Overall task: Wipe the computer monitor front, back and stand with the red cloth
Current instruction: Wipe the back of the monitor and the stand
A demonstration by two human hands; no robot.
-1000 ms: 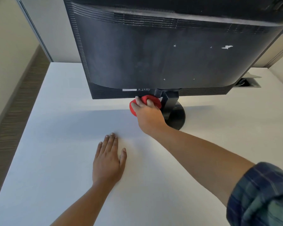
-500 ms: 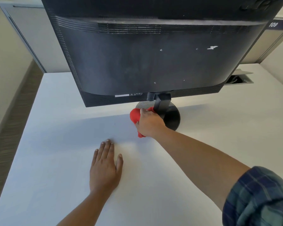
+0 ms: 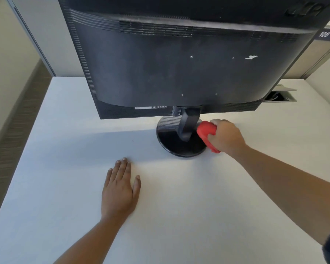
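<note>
A black computer monitor (image 3: 179, 69) stands on the white desk (image 3: 179, 206) with its dusty back facing me; the screen side is hidden. Its neck (image 3: 189, 122) rises from a round black stand base (image 3: 171, 143). My right hand (image 3: 227, 137) grips the bunched red cloth (image 3: 207, 133) and presses it against the right side of the neck, over the base's right edge. My left hand (image 3: 120, 189) lies flat on the desk in front of the base, palm down, fingers together, holding nothing.
A cable port with a raised lid (image 3: 280, 95) is set into the desk at the back right, behind the monitor. Grey partition panels (image 3: 46, 35) close off the back. The desk's left edge (image 3: 17, 149) drops to a floor strip.
My right hand has carried the red cloth from the left side of the stand neck around to its right side. The left hand has stayed flat on the desk.
</note>
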